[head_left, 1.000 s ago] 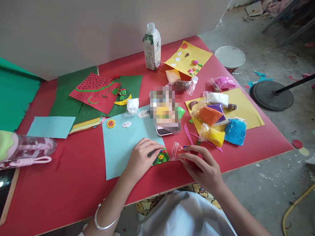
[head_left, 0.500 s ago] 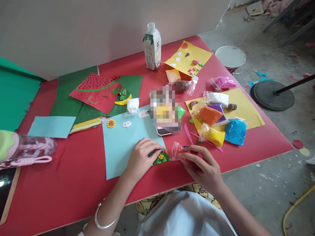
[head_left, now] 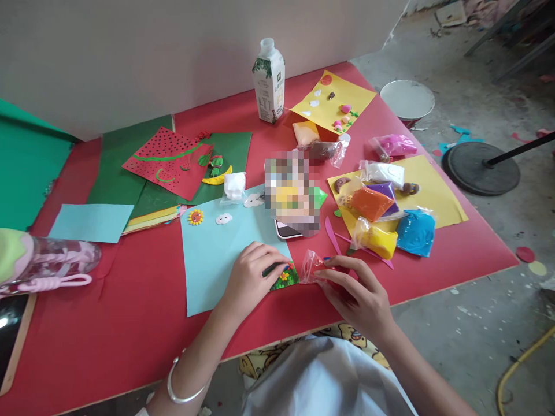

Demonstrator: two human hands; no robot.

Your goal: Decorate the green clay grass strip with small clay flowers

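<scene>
My left hand (head_left: 254, 268) rests at the lower right corner of a light blue sheet (head_left: 208, 266), its fingers curled together over a green clay patch with small red and yellow flowers (head_left: 284, 277). What its fingertips pinch, if anything, is hidden. My right hand (head_left: 362, 292) lies just to the right, fingers and thumb at a clear plastic bag of red clay (head_left: 311, 268). On the blue sheet are a clay sun with an orange face (head_left: 196, 217) and a white cloud (head_left: 224, 219). A pink clay knife (head_left: 332, 236) lies beyond my right hand.
Bags of orange (head_left: 370, 202), yellow (head_left: 381, 241) and blue clay (head_left: 415, 232) lie to the right. A pixelated object sits on a phone (head_left: 288, 230). A carton bottle (head_left: 269, 84) stands at the back, a clear drinking bottle (head_left: 65, 256) lies left.
</scene>
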